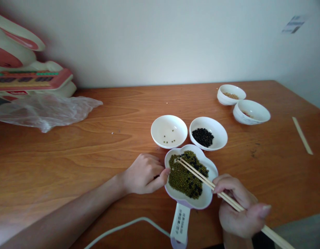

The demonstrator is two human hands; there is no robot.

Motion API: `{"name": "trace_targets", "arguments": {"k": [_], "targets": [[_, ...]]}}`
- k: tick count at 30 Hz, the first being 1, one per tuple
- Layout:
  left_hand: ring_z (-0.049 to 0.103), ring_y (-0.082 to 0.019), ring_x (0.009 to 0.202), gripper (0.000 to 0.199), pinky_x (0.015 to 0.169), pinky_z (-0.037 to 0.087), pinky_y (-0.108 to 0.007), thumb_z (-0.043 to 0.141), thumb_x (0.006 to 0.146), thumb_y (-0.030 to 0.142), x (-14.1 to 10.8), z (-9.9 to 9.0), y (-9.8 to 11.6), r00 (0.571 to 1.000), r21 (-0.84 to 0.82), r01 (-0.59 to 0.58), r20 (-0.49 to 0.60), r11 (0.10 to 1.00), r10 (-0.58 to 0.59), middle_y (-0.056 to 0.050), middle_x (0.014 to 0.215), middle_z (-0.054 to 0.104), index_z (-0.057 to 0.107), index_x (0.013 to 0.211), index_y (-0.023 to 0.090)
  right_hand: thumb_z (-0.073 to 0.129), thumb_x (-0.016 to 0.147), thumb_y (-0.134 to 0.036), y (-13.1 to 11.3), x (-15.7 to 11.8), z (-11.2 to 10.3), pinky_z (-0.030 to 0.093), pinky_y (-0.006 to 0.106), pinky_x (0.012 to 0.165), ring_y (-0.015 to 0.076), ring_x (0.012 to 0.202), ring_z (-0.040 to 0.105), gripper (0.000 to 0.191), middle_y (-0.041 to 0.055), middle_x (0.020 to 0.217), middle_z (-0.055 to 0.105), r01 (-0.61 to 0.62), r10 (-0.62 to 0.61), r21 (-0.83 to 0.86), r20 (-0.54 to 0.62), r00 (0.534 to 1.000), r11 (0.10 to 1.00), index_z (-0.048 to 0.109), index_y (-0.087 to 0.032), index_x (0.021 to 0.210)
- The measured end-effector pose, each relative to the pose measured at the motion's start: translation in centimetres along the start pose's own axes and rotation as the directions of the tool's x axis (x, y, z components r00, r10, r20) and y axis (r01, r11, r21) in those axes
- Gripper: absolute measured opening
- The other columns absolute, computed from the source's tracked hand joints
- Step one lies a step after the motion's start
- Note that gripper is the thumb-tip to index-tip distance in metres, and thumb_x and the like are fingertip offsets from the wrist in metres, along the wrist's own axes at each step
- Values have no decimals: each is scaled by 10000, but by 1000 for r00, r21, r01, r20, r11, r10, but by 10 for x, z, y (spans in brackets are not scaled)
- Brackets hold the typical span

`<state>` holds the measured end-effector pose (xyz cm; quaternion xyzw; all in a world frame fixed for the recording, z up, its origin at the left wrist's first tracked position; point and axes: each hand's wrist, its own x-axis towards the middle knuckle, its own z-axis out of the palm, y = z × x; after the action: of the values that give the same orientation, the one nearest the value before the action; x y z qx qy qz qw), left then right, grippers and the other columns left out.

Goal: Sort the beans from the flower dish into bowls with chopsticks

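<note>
My right hand (238,204) holds a pair of wooden chopsticks (201,177). Their tips touch the beans at the upper left of a flower-shaped white dish (210,200), which bears green beans (179,178) mixed with black ones. My left hand (147,174) grips the dish's left rim with the thumb on top, the other fingers curled. Behind the dish, a white bowl (166,126) contains several green beans. Beside it, another white bowl (218,133) holds a pile of black beans (203,137).
Two white bowls stand at the back right, one (227,100) with tan grains, one (253,110) with a few reddish bits. A wooden stick (302,135) lies far right. Plastic bag (48,109) and toy keyboard (32,81) are back left. A cable (129,223) runs in front.
</note>
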<state>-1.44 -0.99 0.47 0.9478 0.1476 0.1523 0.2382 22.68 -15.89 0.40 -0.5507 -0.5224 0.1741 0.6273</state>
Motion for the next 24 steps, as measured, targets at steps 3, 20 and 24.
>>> {"name": "trace_targets", "arguments": {"k": [3, 20, 24], "targets": [[472, -124, 520, 496, 574, 285, -342, 360, 1084, 277, 0, 1, 0, 1000, 5, 0, -13, 1000, 0, -14, 577, 561, 463, 608, 183, 180, 1030, -712, 0, 1, 1, 473, 305, 563, 168, 609, 632, 793, 22, 621, 634, -8, 8, 13, -13, 1000, 1000, 679, -203, 684], [473, -130, 532, 481, 577, 301, -349, 365, 1082, 274, 0, 2, -1, 1000, 4, 1, -3, 1000, -1, -11, 594, 564, 459, 618, 191, 294, 1019, -713, -1, -2, 0, 484, 341, 520, 197, 543, 642, 765, 49, 571, 665, 35, -8, 126, -211, 977, 991, 756, -218, 664], [482, -134, 534, 478, 579, 311, -351, 360, 1082, 265, 0, 1, -1, 1000, 0, -1, -7, 1000, 1, -14, 599, 576, 474, 623, 195, 270, 1004, -729, 1, 1, -9, 464, 350, 471, 199, 442, 616, 797, 38, 496, 641, 143, -101, 109, -321, 942, 984, 738, -209, 623]]}}
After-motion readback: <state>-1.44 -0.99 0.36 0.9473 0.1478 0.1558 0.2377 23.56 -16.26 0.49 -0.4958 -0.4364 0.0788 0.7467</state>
